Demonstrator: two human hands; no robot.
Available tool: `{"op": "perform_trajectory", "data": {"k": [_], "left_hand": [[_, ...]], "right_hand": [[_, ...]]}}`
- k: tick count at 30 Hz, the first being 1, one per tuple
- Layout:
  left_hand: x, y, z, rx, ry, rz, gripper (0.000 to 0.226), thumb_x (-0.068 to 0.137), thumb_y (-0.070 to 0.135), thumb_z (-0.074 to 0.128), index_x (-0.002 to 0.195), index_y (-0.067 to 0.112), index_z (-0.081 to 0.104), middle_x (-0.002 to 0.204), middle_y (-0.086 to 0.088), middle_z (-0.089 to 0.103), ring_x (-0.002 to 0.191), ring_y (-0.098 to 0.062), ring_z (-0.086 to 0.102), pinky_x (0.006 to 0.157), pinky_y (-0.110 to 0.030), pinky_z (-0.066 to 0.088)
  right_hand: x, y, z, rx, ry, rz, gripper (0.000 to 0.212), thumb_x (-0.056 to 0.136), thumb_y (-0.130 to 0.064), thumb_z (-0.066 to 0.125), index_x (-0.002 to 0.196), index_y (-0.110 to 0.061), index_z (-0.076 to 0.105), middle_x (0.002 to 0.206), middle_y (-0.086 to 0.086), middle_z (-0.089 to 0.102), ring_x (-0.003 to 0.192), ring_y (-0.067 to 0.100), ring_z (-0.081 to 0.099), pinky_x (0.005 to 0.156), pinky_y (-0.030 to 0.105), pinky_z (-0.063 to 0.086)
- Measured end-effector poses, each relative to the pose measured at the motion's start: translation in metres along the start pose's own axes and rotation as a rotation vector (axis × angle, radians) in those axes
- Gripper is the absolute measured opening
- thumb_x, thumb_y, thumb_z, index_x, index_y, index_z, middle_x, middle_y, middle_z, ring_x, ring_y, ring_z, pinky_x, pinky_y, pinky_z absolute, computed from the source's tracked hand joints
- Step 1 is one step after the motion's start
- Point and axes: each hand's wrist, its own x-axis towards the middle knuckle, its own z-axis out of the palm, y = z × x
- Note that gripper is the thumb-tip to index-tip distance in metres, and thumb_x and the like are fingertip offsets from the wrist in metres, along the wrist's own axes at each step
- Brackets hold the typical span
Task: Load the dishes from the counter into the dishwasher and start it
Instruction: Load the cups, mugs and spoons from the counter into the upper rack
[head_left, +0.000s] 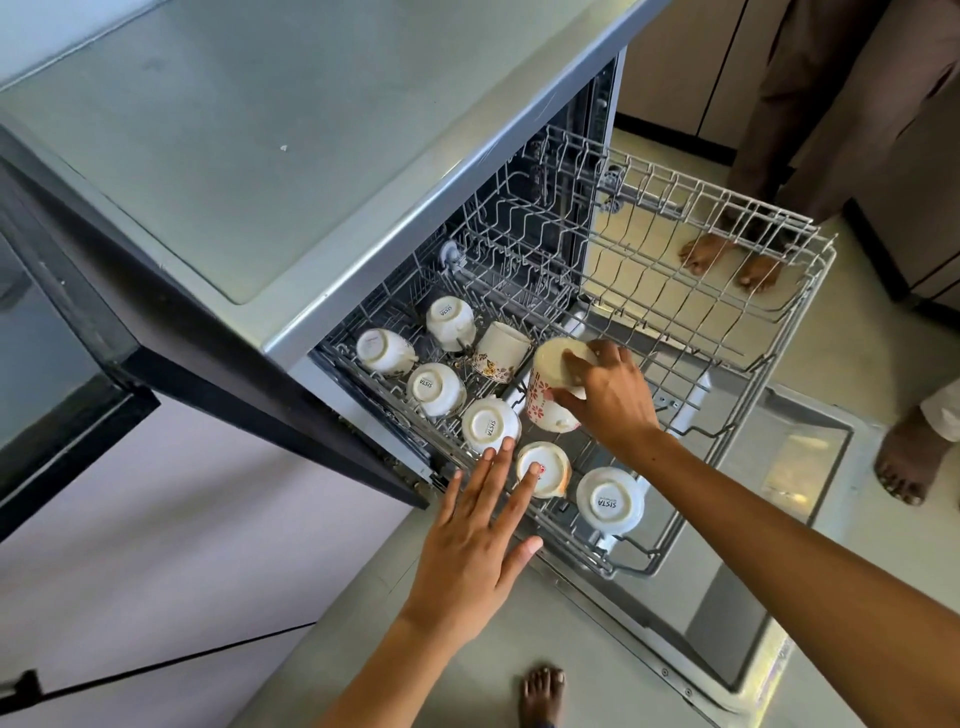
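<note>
Head view looks down on an open dishwasher (363, 291) with its door (769, 597) folded flat and two wire racks pulled out. On the upper rack (727, 270) no dishes can be seen. The lower rack (691, 415) holds eight cups, all set mouth down or tilted.

The right hand (610, 392) grips a tall white mug with red flowers (550, 387), thumb on its side and fingers curled over its upturned base, the mug leaning in the middle of the rack. The left hand (470, 540) is spread flat with straight fingers; its index fingertip touches the base of a small cup with a red mark (545, 470), while another fingertip reaches the rim of the white cup (490, 423) just beside it.

A white cup stamped SISTA (609, 500) sits at the rack's near corner. Further in stand a floral mug (501, 351) and three more white cups.

Bare feet of another person (727, 260) show through the upper rack, on the floor (872, 332).
</note>
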Motion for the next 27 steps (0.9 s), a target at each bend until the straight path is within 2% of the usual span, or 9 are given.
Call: {"op": "perform_trajectory", "data": {"k": [5, 13, 20, 24, 27], "left_hand": [[0.001, 0.001, 0.003, 0.000, 0.002, -0.007, 0.063, 0.099, 0.051, 0.029, 0.153, 0.022, 0.012, 0.160, -0.007, 0.003, 0.146, -0.023, 0.006, 0.115, -0.043, 0.011], [0.001, 0.001, 0.000, -0.002, -0.006, -0.006, 0.062, 0.099, 0.052, 0.025, 0.153, 0.023, 0.012, 0.159, -0.008, 0.004, 0.146, -0.024, 0.008, 0.113, -0.044, 0.012], [0.001, 0.003, 0.004, -0.007, 0.003, -0.019, 0.065, 0.099, 0.052, 0.029, 0.153, 0.023, 0.008, 0.159, -0.009, 0.003, 0.146, -0.024, 0.007, 0.114, -0.045, 0.011], [0.001, 0.003, 0.005, 0.003, 0.004, -0.029, 0.066, 0.098, 0.053, 0.029, 0.153, 0.023, 0.007, 0.160, -0.008, 0.001, 0.146, -0.024, 0.004, 0.114, -0.045, 0.010], [0.001, 0.003, 0.006, 0.017, 0.000, -0.032, 0.066, 0.098, 0.054, 0.028, 0.153, 0.023, 0.007, 0.160, -0.008, 0.000, 0.146, -0.024, 0.004, 0.114, -0.045, 0.010]], "right_hand": [[0.004, 0.003, -0.011, 0.043, 0.088, 0.032, 0.053, 0.087, -0.042, 0.060, 0.129, -0.011, 0.052, 0.130, 0.022, 0.044, 0.114, 0.039, 0.042, 0.090, 0.046, 0.044], [0.002, 0.005, 0.007, 0.049, 0.039, 0.108, 0.056, 0.087, -0.051, 0.053, 0.129, -0.013, 0.051, 0.132, 0.020, 0.044, 0.117, 0.038, 0.043, 0.086, 0.045, 0.048], [0.003, 0.011, 0.010, 0.100, -0.003, 0.116, 0.047, 0.094, -0.043, 0.047, 0.128, -0.010, 0.047, 0.126, 0.014, 0.052, 0.107, 0.036, 0.054, 0.071, 0.040, 0.054], [0.006, 0.009, 0.007, 0.071, -0.053, 0.115, 0.046, 0.096, -0.043, 0.042, 0.130, -0.011, 0.044, 0.121, 0.012, 0.053, 0.104, 0.033, 0.056, 0.072, 0.039, 0.054], [0.005, 0.006, 0.006, 0.042, -0.007, 0.073, 0.046, 0.096, -0.039, 0.044, 0.134, -0.012, 0.041, 0.126, 0.012, 0.052, 0.112, 0.032, 0.052, 0.086, 0.042, 0.049]]}}
